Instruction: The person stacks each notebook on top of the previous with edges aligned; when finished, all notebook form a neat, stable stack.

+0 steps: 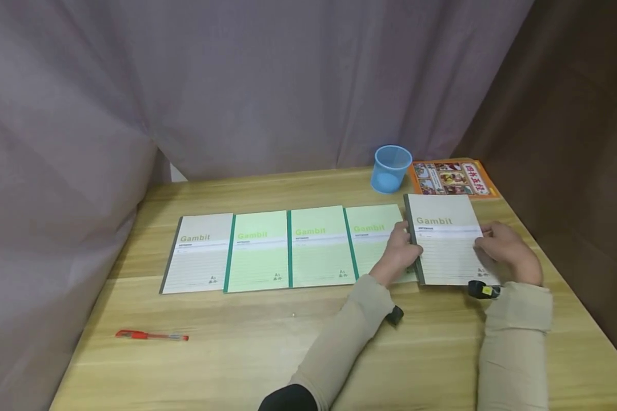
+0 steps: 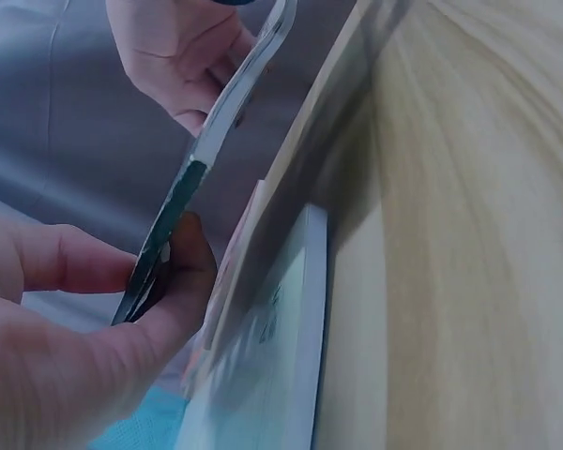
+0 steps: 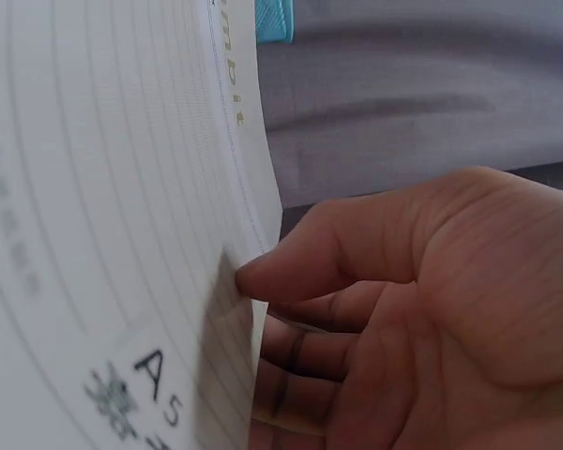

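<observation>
A white notebook [image 1: 446, 248] with a dark grey spine is held between both hands, raised over the right part of the table. My left hand [image 1: 396, 256] pinches its spine edge, thumb on one face and fingers on the other, as the left wrist view shows. At the opposite edge, my right hand [image 1: 511, 248] grips it with the thumb on the cover and fingers behind. To the left lie three green notebooks [image 1: 316, 262] in a row, the rightmost partly hidden by my left hand. Another white notebook [image 1: 197, 260] ends the row at the far left.
Behind the held notebook lies an orange booklet [image 1: 452, 178], beside a blue cup [image 1: 389, 170] at the table's back edge. A red pen [image 1: 151, 335] lies at the front left. Grey curtains [image 1: 247, 85] hang close behind the wooden table [image 1: 211, 371].
</observation>
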The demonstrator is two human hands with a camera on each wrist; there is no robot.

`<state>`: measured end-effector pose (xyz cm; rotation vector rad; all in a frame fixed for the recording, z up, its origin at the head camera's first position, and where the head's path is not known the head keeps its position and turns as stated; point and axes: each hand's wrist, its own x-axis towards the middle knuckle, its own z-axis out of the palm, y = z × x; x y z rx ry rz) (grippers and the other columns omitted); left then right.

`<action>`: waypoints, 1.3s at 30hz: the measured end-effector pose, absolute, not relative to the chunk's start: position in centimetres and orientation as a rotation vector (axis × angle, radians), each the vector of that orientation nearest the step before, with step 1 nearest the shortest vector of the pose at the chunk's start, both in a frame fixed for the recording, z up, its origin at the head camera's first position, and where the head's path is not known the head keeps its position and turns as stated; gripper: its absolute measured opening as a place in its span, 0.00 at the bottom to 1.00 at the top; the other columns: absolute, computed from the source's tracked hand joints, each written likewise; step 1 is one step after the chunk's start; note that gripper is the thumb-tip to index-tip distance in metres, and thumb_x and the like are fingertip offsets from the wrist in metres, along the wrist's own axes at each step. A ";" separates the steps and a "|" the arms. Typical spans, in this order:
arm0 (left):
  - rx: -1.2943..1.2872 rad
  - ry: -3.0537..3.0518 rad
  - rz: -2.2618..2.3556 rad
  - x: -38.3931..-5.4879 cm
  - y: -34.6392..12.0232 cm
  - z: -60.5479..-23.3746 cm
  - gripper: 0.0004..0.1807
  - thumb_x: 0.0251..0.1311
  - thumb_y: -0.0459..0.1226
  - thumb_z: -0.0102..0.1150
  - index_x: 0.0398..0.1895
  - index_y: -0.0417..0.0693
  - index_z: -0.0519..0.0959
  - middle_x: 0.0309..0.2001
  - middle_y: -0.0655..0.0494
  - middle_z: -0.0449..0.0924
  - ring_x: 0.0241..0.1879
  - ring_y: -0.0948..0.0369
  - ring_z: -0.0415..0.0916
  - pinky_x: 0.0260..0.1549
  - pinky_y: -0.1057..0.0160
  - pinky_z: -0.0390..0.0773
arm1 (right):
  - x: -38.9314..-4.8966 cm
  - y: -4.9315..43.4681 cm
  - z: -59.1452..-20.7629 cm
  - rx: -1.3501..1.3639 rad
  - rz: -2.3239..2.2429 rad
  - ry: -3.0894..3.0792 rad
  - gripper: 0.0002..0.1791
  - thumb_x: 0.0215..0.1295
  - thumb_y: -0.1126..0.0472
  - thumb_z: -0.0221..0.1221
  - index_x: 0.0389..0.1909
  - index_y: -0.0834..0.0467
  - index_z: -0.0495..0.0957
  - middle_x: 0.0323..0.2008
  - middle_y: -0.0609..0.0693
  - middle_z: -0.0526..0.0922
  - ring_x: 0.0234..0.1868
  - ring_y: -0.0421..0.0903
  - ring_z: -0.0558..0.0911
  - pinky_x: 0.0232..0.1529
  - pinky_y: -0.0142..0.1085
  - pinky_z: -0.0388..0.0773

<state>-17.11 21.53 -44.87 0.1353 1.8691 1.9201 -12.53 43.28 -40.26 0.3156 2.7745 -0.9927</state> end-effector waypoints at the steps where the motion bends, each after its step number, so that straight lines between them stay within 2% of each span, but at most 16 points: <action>1: 0.136 1.878 1.924 -17.3 21.3 -44.8 0.41 0.53 0.17 0.53 0.74 0.42 0.61 0.45 0.52 0.83 0.43 0.64 0.78 0.44 0.65 0.78 | -12.7 43.0 -40.3 0.309 -0.982 2.792 0.26 0.65 0.67 0.49 0.57 0.84 0.62 0.50 0.77 0.69 0.47 0.66 0.70 0.39 0.43 0.70; 4: 0.123 1.904 1.930 -17.7 20.5 -44.8 0.41 0.53 0.18 0.53 0.73 0.42 0.61 0.46 0.51 0.84 0.45 0.64 0.78 0.46 0.65 0.77 | -13.2 42.3 -40.2 0.300 -0.959 2.832 0.26 0.64 0.66 0.50 0.55 0.82 0.63 0.49 0.76 0.70 0.46 0.66 0.71 0.39 0.44 0.70; 9: 0.131 1.938 1.919 -18.1 19.4 -45.0 0.39 0.54 0.19 0.54 0.73 0.42 0.62 0.44 0.52 0.84 0.41 0.64 0.78 0.42 0.65 0.77 | -13.3 41.2 -40.3 0.328 -0.988 2.817 0.27 0.65 0.65 0.50 0.57 0.83 0.62 0.49 0.74 0.69 0.46 0.65 0.70 0.41 0.48 0.70; 14: 0.134 1.935 1.915 -18.2 18.4 -45.2 0.38 0.55 0.19 0.52 0.73 0.40 0.62 0.42 0.52 0.83 0.36 0.63 0.78 0.37 0.64 0.78 | -13.2 40.1 -40.7 0.315 -1.006 2.873 0.28 0.65 0.66 0.51 0.59 0.85 0.62 0.47 0.74 0.71 0.45 0.63 0.72 0.39 0.44 0.71; 20: 0.137 1.924 1.931 -18.7 16.3 -44.8 0.37 0.57 0.20 0.51 0.73 0.39 0.60 0.42 0.51 0.83 0.37 0.62 0.79 0.38 0.63 0.78 | -13.8 38.2 -40.5 0.268 -1.078 2.888 0.31 0.63 0.66 0.52 0.61 0.85 0.62 0.48 0.74 0.73 0.45 0.62 0.73 0.38 0.41 0.72; 26: 0.169 1.867 1.970 -19.2 14.5 -44.1 0.38 0.57 0.20 0.50 0.74 0.37 0.57 0.47 0.48 0.83 0.38 0.60 0.81 0.38 0.62 0.79 | -13.8 36.8 -40.5 0.293 -1.269 2.832 0.32 0.64 0.67 0.51 0.65 0.83 0.60 0.47 0.69 0.75 0.39 0.49 0.75 0.31 0.32 0.74; 30: 0.158 1.866 1.973 -19.3 13.5 -43.7 0.38 0.58 0.20 0.51 0.75 0.37 0.57 0.45 0.48 0.82 0.39 0.58 0.81 0.40 0.60 0.80 | -13.8 35.9 -40.6 0.313 -1.396 2.803 0.31 0.64 0.69 0.51 0.65 0.82 0.61 0.43 0.64 0.77 0.32 0.41 0.75 0.29 0.33 0.75; 39: 0.111 1.897 1.975 -19.3 11.6 -43.2 0.39 0.56 0.19 0.50 0.74 0.38 0.59 0.42 0.51 0.82 0.38 0.57 0.82 0.37 0.58 0.80 | -14.1 33.9 -40.4 0.326 -1.533 2.746 0.30 0.64 0.70 0.51 0.66 0.80 0.61 0.41 0.60 0.76 0.29 0.40 0.72 0.27 0.33 0.72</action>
